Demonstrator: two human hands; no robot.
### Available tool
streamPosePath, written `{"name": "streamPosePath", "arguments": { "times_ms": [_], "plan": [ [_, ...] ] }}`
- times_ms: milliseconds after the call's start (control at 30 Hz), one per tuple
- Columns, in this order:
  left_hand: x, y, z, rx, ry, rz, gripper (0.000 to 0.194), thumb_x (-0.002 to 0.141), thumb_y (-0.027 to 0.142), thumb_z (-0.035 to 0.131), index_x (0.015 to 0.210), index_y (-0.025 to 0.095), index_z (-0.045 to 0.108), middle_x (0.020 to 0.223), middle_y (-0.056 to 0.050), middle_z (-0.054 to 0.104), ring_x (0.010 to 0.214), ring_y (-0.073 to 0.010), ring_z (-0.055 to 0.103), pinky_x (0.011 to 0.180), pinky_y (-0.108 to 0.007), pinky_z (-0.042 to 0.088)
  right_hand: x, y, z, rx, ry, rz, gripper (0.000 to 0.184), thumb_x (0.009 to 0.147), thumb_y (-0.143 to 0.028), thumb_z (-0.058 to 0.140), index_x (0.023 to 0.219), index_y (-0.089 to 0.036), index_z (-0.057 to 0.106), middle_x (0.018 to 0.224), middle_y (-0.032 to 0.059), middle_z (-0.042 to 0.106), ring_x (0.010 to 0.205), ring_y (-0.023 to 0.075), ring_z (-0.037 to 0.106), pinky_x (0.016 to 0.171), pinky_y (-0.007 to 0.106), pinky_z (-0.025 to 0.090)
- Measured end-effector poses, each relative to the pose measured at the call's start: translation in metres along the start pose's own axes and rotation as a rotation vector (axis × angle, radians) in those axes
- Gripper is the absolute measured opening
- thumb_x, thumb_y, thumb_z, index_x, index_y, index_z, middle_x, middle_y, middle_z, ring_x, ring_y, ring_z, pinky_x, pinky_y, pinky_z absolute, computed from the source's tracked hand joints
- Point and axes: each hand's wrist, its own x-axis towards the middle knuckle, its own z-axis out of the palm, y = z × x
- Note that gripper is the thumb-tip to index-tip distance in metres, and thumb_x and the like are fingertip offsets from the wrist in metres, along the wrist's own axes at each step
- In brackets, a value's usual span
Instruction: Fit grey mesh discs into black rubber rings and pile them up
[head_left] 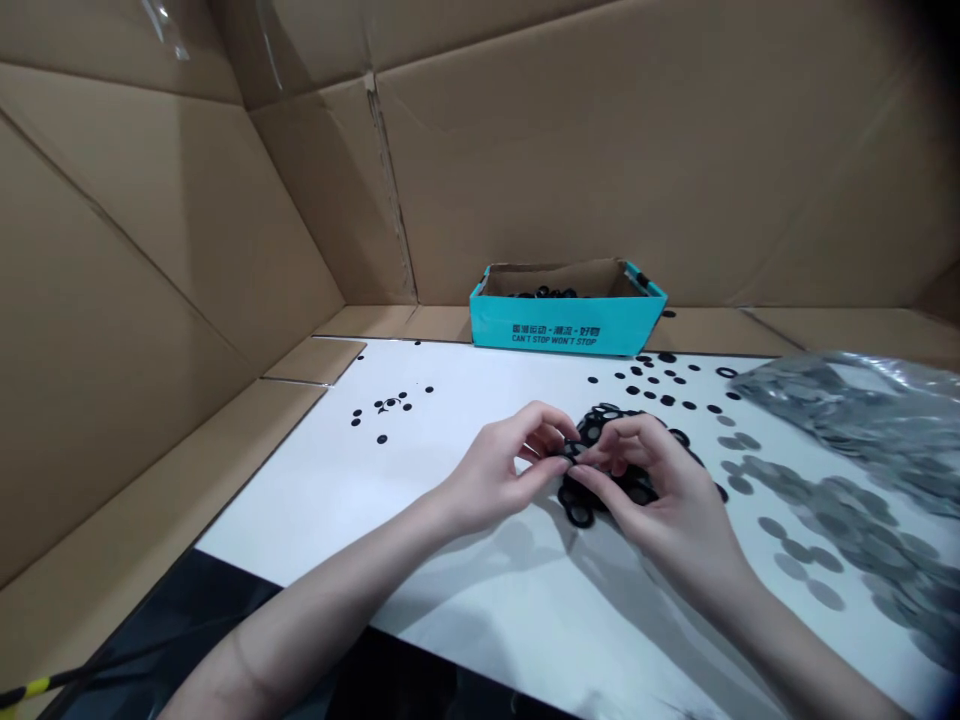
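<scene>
Currently the left hand and right hand curl narrow, their fingertips meeting over a heap of black rubber rings on a white counter; whether they hold a ring between them, I cannot tell. At 12 o'clock sits a teal carton with black rings inside. Small black discs scatter toward 1 o'clock, others lie at 10, and a clear plastic bag lies at 2, with grey discs spread at 3.
</scene>
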Motion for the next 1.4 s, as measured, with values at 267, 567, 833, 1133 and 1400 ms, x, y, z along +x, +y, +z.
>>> {"name": "streamPosePath", "arguments": {
  "times_ms": [267, 567, 833, 1133, 1400],
  "plan": [
    [-0.002, 0.009, -0.004, 0.150, -0.085, 0.036, 0.012, 0.091, 0.012, 0.055, 0.100, 0.020, 0.055, 0.098, -0.004, 0.064, 0.083, -0.0138, 0.060, 0.077, -0.029, 0.054, -0.006, -0.001, 0.003, 0.087, 0.072, -0.072, 0.024, 0.085, -0.024, 0.072, 0.086, -0.028, 0.048, 0.070, -0.0039, 0.062, 0.064, 0.0166, 0.061, 0.061, 0.028, 0.048],
    [0.001, 0.004, -0.007, 0.120, -0.094, 0.024, 0.023, 0.088, 0.010, 0.062, 0.108, 0.019, 0.061, 0.097, -0.004, 0.067, 0.085, -0.0139, 0.065, 0.082, -0.029, 0.057, -0.003, 0.006, 0.002, -0.046, 0.017, -0.156, 0.019, 0.085, -0.024, 0.073, 0.093, -0.027, 0.056, 0.081, -0.0010, 0.070, 0.075, 0.0184, 0.071, 0.070, 0.031, 0.055],
    [0.000, 0.015, -0.008, 0.142, -0.127, 0.002, 0.018, 0.091, 0.012, 0.058, 0.108, 0.019, 0.061, 0.096, -0.003, 0.067, 0.083, -0.0131, 0.063, 0.078, -0.027, 0.053, -0.003, -0.002, 0.001, 0.025, -0.006, -0.084, 0.019, 0.085, -0.021, 0.068, 0.088, -0.027, 0.051, 0.067, -0.0045, 0.062, 0.062, 0.0157, 0.064, 0.061, 0.028, 0.052],
    [0.002, 0.012, -0.010, 0.101, -0.090, -0.029, 0.024, 0.088, 0.017, 0.064, 0.112, 0.020, 0.060, 0.089, -0.001, 0.065, 0.082, -0.0133, 0.063, 0.078, -0.026, 0.053, -0.001, -0.001, 0.002, 0.069, -0.025, -0.042, 0.021, 0.083, -0.022, 0.070, 0.084, -0.026, 0.050, 0.068, -0.0042, 0.063, 0.065, 0.0155, 0.068, 0.064, 0.028, 0.054],
    [0.002, 0.008, -0.006, 0.004, -0.075, 0.002, 0.020, 0.093, 0.018, 0.060, 0.112, 0.019, 0.061, 0.095, -0.003, 0.065, 0.087, -0.0134, 0.063, 0.083, -0.027, 0.054, 0.002, -0.002, -0.002, 0.090, -0.003, -0.010, 0.020, 0.081, -0.027, 0.075, 0.087, -0.026, 0.056, 0.073, -0.0022, 0.067, 0.070, 0.0177, 0.070, 0.068, 0.031, 0.054]
  ]
}}
